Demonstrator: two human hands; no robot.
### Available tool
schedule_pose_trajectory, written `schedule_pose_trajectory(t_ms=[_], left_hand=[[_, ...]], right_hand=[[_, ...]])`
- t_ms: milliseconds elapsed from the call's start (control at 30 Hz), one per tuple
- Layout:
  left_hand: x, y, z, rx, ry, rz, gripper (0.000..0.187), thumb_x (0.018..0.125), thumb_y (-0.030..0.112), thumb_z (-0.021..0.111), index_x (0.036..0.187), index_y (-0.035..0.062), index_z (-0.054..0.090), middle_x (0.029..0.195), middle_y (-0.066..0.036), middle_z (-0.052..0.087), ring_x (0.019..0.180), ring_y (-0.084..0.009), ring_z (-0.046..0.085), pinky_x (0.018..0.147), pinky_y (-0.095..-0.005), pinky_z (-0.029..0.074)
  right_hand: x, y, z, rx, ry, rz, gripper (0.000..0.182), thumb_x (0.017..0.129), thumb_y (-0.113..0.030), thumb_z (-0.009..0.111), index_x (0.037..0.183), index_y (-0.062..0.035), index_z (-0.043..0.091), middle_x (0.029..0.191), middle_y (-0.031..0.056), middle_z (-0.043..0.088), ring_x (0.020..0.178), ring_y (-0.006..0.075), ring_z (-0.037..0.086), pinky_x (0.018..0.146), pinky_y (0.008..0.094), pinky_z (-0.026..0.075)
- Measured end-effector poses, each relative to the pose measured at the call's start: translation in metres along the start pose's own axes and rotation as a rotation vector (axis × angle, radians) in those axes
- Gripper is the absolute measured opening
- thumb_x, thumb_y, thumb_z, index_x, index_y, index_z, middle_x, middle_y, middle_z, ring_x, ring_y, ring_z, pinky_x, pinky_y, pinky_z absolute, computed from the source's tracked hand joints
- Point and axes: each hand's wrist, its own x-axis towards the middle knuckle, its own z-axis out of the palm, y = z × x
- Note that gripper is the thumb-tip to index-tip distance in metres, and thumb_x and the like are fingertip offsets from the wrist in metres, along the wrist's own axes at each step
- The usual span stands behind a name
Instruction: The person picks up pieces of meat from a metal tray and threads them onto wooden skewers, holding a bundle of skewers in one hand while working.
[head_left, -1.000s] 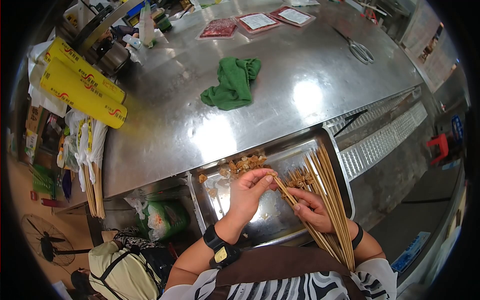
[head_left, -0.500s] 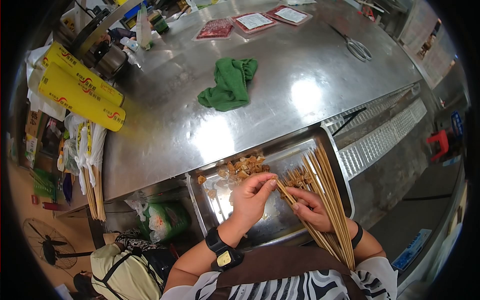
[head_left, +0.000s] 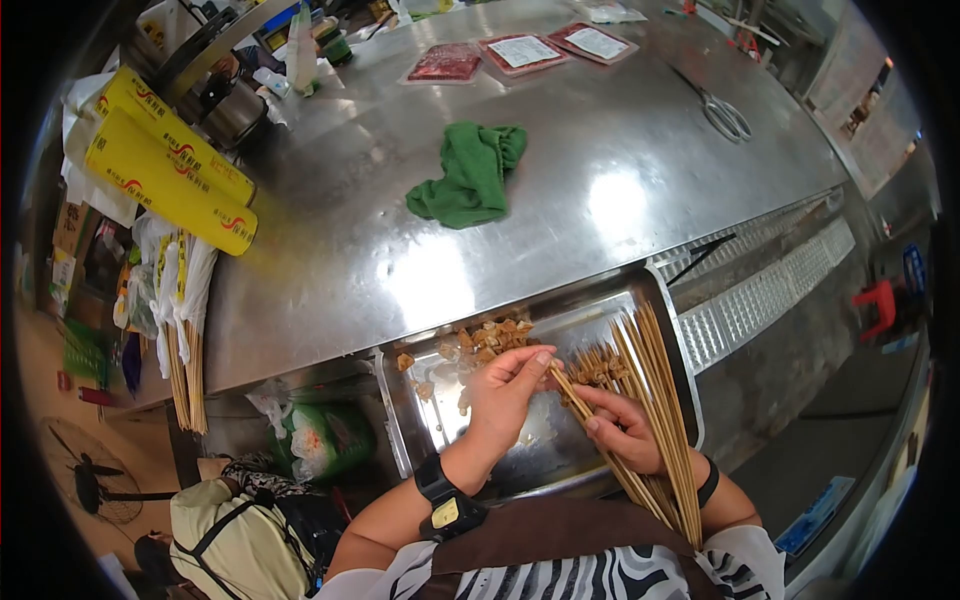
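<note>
Food pieces (head_left: 498, 336) lie in the tray (head_left: 580, 312), skewers (head_left: 665, 390) apparently resting right.

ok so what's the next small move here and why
I'd probably slide the left hand slightly down the skewer: it pinches near the tip, the right hand grips lower down, and threaded brown pieces show close by. Whether its fingers hide a piece isn't clear.

Left hand (head_left: 503, 400): sits slightly lower than a second ago.
Food pieces (head_left: 492, 338): slightly more showing, just beyond the left fingers.
Head view: shifted slightly.
</note>
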Motion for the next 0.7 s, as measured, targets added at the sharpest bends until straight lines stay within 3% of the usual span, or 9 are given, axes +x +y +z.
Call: schedule_pose_trajectory(t_ms=[267, 700], left_hand=[[0.001, -0.004, -0.002, -0.366, -0.067, -0.238, 0.019, 0.09, 0.014, 0.053, 0.101, -0.0005, 0.06, 0.091, -0.011, 0.063, 0.086, -0.0182, 0.061, 0.079, -0.0334, 0.049], [-0.007, -0.009, 0.005, -0.414, -0.035, -0.245, 0.019, 0.089, 0.014, 0.053, 0.1, 0.0001, 0.06, 0.093, -0.01, 0.063, 0.087, -0.0182, 0.061, 0.08, -0.0323, 0.048]], right_hand=[[0.0, 0.0, -0.001, 0.072, -0.013, 0.008, 0.045, 0.092, -0.01, 0.045, 0.136, -0.005, 0.033, 0.07, -0.006, 0.041, 0.06, 0.0022, 0.035, 0.055, 0.0179, 0.031], [0.003, -0.009, 0.005, 0.135, 0.007, -0.008, 0.041, 0.092, -0.007, 0.042, 0.131, -0.0036, 0.031, 0.066, -0.0022, 0.043, 0.058, 0.0046, 0.039, 0.054, 0.0193, 0.032]])
